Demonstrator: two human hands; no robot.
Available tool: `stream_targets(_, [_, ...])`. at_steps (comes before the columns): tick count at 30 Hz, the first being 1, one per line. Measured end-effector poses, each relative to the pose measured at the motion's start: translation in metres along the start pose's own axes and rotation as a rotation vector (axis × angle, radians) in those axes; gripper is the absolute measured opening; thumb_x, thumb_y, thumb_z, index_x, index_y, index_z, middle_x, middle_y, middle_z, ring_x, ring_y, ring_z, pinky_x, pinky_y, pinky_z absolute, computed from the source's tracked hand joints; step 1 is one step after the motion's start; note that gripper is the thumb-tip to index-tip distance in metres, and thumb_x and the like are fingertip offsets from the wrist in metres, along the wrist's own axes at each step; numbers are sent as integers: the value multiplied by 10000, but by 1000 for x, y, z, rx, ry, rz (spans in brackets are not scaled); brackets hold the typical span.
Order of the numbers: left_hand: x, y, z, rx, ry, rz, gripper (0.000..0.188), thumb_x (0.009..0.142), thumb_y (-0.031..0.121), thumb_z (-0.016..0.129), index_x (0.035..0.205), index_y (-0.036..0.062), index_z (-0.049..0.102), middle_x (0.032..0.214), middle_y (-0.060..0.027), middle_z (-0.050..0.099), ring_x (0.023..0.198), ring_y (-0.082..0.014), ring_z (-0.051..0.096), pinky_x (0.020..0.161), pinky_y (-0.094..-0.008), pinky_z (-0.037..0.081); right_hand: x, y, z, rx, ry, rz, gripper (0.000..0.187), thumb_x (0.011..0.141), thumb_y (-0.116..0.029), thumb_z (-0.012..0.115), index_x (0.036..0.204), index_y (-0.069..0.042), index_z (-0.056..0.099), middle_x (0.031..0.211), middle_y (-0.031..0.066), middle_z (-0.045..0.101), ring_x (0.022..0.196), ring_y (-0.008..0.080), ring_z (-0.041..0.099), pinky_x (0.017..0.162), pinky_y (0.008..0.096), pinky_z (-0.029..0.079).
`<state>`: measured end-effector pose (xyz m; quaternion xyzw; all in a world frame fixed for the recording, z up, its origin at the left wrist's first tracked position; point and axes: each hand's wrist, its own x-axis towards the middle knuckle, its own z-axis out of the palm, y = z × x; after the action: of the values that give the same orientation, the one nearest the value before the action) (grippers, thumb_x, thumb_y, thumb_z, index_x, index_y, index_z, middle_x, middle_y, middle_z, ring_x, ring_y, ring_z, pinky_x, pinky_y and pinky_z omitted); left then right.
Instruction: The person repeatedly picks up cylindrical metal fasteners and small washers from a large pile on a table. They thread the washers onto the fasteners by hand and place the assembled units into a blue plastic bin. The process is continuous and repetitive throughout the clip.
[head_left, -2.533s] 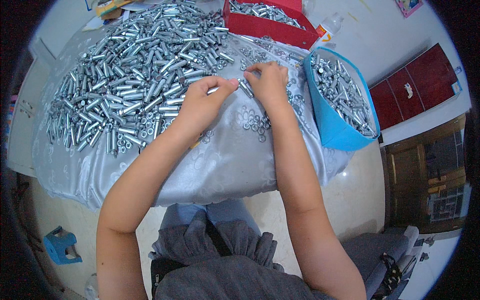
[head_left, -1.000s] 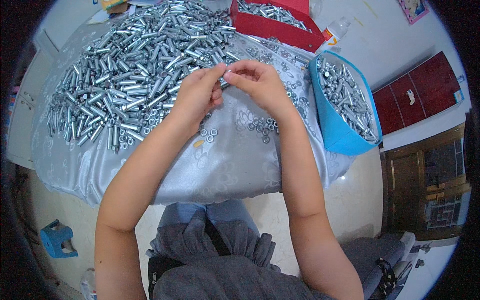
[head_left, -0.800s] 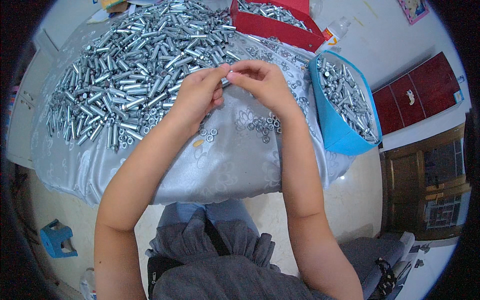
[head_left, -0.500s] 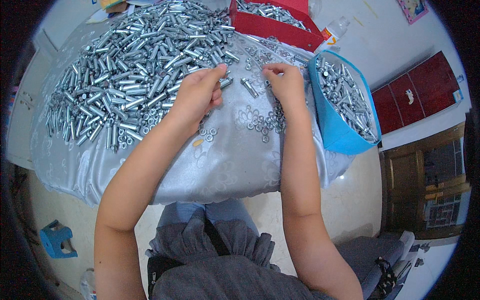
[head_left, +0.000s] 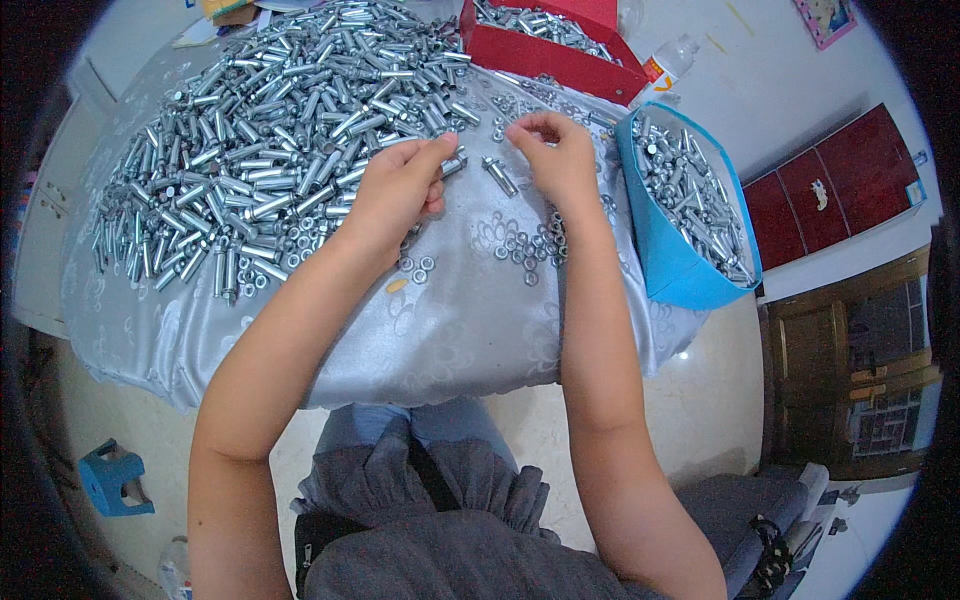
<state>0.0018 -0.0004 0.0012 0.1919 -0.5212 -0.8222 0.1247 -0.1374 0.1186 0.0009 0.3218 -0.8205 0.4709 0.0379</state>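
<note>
The left hand (head_left: 395,190) pinches a short metal bolt (head_left: 455,163) between thumb and fingers. The right hand (head_left: 555,155) hovers half-curled, empty, just right of a loose bolt (head_left: 500,176) lying on the table (head_left: 450,320). Nuts (head_left: 530,242) are scattered near the right wrist. A big bolt pile (head_left: 280,150) lies left; a blue bin (head_left: 675,260) stands right.
</note>
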Motion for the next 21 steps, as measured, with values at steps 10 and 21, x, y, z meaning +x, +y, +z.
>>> stream_targets(10, [-2, 0, 1, -7, -12, 9, 218, 824, 280, 554, 733, 99, 475, 580, 55, 335, 510, -50, 322, 456, -204, 279, -12, -30, 3, 611, -445, 169, 165, 745, -98, 631, 885, -16, 597, 768, 35, 604, 640, 69, 520, 572, 177, 416])
stream_targets(21, [-1, -1, 0, -41, 0, 40, 228, 825, 261, 549, 712, 68, 502, 550, 39, 400, 469, -47, 355, 433, -194, 294, -13, -32, 2, 646, -498, 202, 176, 743, -119, 643, 886, -27, 595, 758, 13, 587, 626, 62, 497, 562, 163, 406])
